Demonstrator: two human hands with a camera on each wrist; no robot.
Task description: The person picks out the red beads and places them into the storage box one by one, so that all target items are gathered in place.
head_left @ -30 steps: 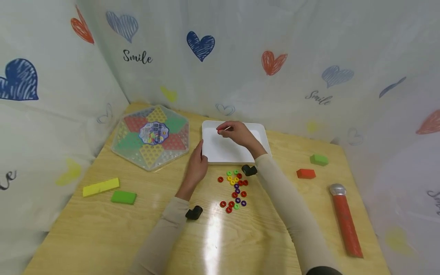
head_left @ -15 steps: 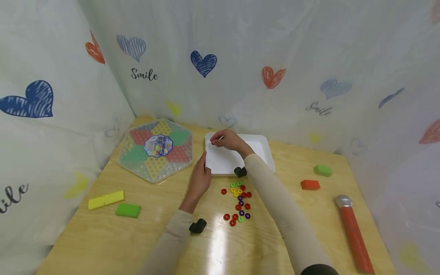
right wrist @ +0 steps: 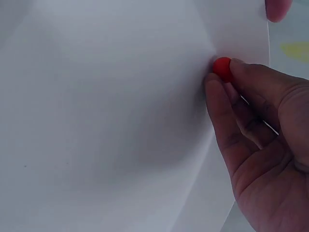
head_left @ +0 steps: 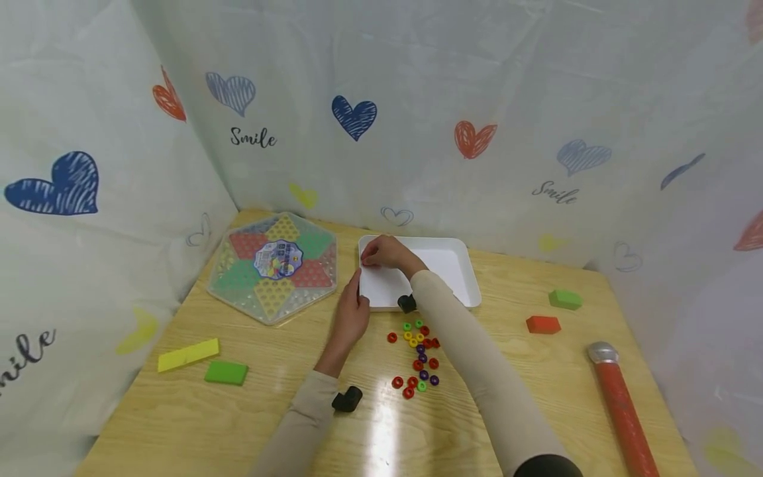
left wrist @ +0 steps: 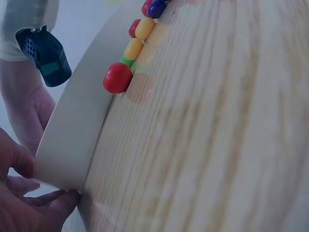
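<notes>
A shallow white tray (head_left: 444, 268) lies at the far side of the wooden table. My left hand (head_left: 352, 319) holds its left edge, thumb against the near corner and fingers along the side. Over the tray's left part, my right hand (head_left: 387, 254) pinches a small red ring-shaped bead (right wrist: 223, 69) between thumb and fingers, down by the inner wall. In the left wrist view, the thumb and fingers of the left hand (left wrist: 29, 198) meet at the tray's corner. Several loose ring beads in red, yellow, green and purple, including a red bead (left wrist: 117, 78), lie just in front of the tray.
A hexagonal Chinese checkers board (head_left: 274, 268) lies left of the tray. A yellow block (head_left: 188, 355) and a green block (head_left: 226, 372) are at the left. On the right lie a green block (head_left: 565, 299), a red block (head_left: 543, 324) and a red toy microphone (head_left: 622, 404).
My right hand has moved left across the tray with the red bead, down to the tray's left wall. My left hand stays on the tray. The head view has tilted up.
</notes>
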